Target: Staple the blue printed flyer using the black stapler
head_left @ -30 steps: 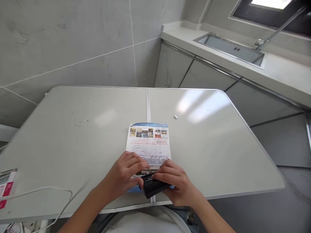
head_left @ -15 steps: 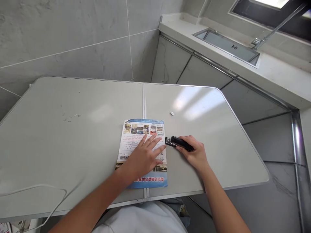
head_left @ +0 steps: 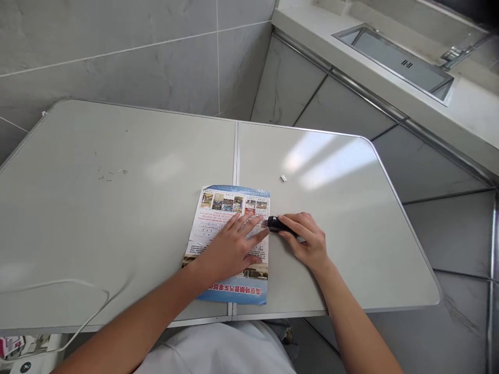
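A printed leaflet [head_left: 230,228] with small photos, a blue border and red lettering lies on the table, its print upside down to me. My left hand [head_left: 230,246] rests flat on it with the fingers spread. Beside the leaflet's right edge, my right hand [head_left: 307,239] grips a black stapler [head_left: 284,224]. The stapler's front end meets that edge, close to my left fingertips. Whether the paper sits between its jaws is too small to tell.
Beyond the leaflet a small white strip, perhaps staples [head_left: 283,178], lies on the folding table [head_left: 163,208]. Several loose bits, perhaps staples [head_left: 109,176], are scattered at the left. A white cable [head_left: 58,282] crosses the near left corner. A counter with a sink [head_left: 397,62] stands back right.
My right hand has moved the stapler left, up to the leaflet's edge. Its top and base now look closer together. My left hand stays on the leaflet. The camera view has shifted slightly.
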The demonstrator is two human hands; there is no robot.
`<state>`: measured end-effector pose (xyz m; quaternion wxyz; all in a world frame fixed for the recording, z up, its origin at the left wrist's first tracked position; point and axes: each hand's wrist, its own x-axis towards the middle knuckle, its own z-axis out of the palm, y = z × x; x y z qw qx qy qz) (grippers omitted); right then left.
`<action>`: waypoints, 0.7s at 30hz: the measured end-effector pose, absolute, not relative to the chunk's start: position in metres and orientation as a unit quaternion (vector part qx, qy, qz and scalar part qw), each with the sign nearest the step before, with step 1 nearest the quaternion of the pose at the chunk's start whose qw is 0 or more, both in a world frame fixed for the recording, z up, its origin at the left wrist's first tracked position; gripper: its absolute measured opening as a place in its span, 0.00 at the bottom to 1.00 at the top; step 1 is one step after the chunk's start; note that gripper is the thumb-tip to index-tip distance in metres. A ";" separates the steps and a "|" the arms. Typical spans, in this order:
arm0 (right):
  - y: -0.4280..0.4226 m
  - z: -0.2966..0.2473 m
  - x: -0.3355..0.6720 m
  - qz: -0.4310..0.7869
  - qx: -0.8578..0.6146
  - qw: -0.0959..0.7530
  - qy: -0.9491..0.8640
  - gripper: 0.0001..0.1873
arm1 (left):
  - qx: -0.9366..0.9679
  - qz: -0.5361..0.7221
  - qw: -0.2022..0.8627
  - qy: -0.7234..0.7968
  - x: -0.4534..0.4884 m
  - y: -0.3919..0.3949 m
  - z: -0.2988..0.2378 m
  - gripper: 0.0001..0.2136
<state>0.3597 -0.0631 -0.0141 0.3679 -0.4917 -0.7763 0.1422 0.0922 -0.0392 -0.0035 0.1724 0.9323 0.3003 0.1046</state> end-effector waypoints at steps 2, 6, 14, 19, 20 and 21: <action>-0.064 -0.016 0.359 0.121 -0.478 0.369 -0.788 0.23 | 0.932 0.103 0.170 0.303 0.093 -0.040 -0.003 0.34; -0.065 -0.017 0.360 0.089 -0.483 0.373 -0.787 0.25 | 0.931 0.096 0.172 0.309 0.093 -0.042 -0.002 0.33; -0.066 -0.015 0.359 0.055 -0.498 0.347 -0.793 0.28 | 0.923 0.103 0.180 0.325 0.094 -0.046 -0.003 0.33; -0.067 -0.017 0.360 0.036 -0.512 0.328 -0.793 0.27 | 0.918 0.106 0.193 0.330 0.096 -0.046 0.001 0.32; -0.067 -0.017 0.360 0.034 -0.514 0.325 -0.793 0.28 | 0.918 0.105 0.194 0.330 0.096 -0.045 0.002 0.33; -0.067 -0.018 0.360 0.033 -0.515 0.322 -0.794 0.28 | 0.918 0.103 0.196 0.330 0.096 -0.045 0.003 0.33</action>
